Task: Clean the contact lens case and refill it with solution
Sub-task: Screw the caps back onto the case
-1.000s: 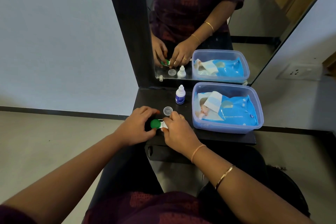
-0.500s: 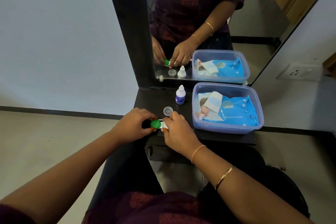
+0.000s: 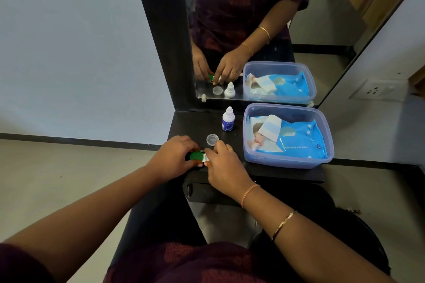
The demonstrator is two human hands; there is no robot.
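My left grip [image 3: 174, 158] clasps the green cap [image 3: 196, 156], my right grip [image 3: 224, 165] pinching the lens case [image 3: 205, 158] near the bottle [image 3: 228, 119]; a slipped twist could flick it off the table [image 3: 190, 124].

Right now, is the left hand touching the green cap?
Touching. The head view shows the left hand pinching the green cap between its fingers and thumb, no gap.

Green-capped lens case [image 3: 196, 156] lies flat; solution bottle [image 3: 228, 119] stands upright.
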